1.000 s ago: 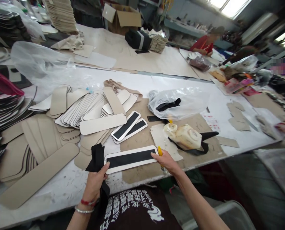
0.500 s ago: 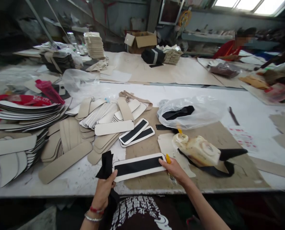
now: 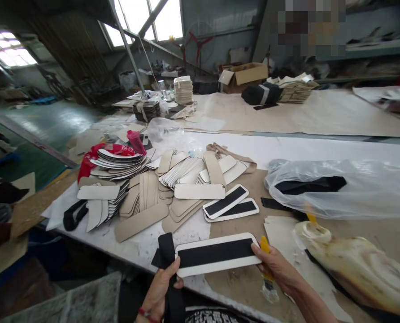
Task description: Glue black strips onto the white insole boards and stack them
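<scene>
A white rounded panel with a black strip along its middle (image 3: pixel 216 256) is held level above the table's front edge. My left hand (image 3: pixel 161 285) grips its left end, thumb on top, with a loose black band (image 3: pixel 166 247) hanging around that hand. At the panel's right end, my right hand (image 3: pixel 276 264) pinches the corner and also holds a yellow-handled brush (image 3: pixel 265 246), bristles pointing down. Just behind lie two smaller white panels with black strips (image 3: pixel 226 202), overlapping.
Stacks of beige and white panels (image 3: pixel 183 179) cover the table's left part. On the right are a clear plastic bag with black material (image 3: pixel 364 188) and a stained glue container (image 3: pixel 364 264) on brown board. A cardboard box (image 3: pixel 247 74) stands at the back.
The camera view has turned to the left, so the table's left end and the floor beyond now show. Both hands keep their hold on the panel.
</scene>
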The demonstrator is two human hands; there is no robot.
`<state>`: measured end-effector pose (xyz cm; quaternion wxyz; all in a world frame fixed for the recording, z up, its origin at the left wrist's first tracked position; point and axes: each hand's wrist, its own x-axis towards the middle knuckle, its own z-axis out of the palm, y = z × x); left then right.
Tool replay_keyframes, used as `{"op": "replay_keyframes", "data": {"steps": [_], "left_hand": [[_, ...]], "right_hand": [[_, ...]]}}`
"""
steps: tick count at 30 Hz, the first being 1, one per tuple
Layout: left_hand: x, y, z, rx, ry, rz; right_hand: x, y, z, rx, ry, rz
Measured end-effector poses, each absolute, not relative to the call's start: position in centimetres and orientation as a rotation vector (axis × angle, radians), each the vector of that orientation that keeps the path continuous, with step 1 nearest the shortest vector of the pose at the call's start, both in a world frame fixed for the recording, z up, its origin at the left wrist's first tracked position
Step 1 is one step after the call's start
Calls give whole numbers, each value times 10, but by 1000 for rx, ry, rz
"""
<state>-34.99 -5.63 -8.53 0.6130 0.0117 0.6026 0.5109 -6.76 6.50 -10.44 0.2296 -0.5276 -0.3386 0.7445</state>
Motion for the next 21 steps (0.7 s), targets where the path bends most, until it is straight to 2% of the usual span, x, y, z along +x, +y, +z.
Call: {"op": "replay_keyframes", "data": {"steps": [7,11,17,21], "left_hand": [[-403,-29,-93,168,1590,1099],[-413,-15,-109,277,1601,1005],[-398,15,-124,363,1510,873],[-368,49,-124,376,1508,884]], "right_hand": [[-128,86,-114,-1573,-1036,1910],[-134,90,-129,-1712,-985,1803],[-115,103,-126,-1839,-868,1594],[-100,141,-122,-1902,-945,1291]]}}
